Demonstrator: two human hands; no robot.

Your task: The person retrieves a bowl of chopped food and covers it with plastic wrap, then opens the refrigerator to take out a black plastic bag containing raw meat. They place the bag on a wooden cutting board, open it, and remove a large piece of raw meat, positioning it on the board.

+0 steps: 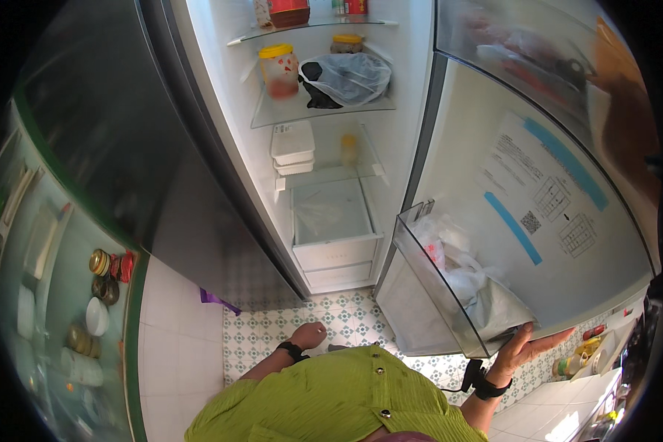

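My right hand [522,353] holds the outer edge of an open refrigerator door [563,298], thumb by the corner of its lower bin and fingers outside. White plastic bags [458,271] fill that clear door bin [442,287]. Over the tiled floor, my left hand [309,335] hangs in front of me with curled fingers and nothing visible in it. Ahead is the refrigerator interior: a yellow-lidded jar [279,72] and a translucent plastic bag [353,77] on one glass shelf, stacked white lidded containers [293,143] below, then a drawer [337,254].
A dark closed door panel [199,166] stands at left, beside a green-framed glass cabinet [135,331] holding jars and a white bowl [97,316]. Bottles [569,364] stand at the far right. A printed sheet [536,188] is taped to the open door with blue tape.
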